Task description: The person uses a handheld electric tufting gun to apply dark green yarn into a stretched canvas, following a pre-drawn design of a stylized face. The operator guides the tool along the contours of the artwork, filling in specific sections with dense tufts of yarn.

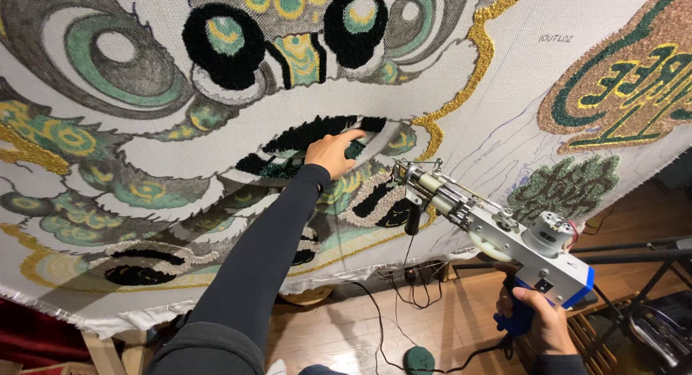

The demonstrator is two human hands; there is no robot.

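packages: none | screens: none | signs: none | labels: none visible in view

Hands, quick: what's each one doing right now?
Left hand: open, holding nothing, fingertips pressed on the tufted cloth.
Right hand: closed around the blue grip of the tufting gun.

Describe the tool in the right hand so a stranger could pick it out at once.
Start at the big white tufting cloth stretched overhead, then drop to its lower right edge. There the right hand grips the blue handle of a silver metal tufting gun. It alone is hard, shiny machinery, needle tip aimed at the cloth.
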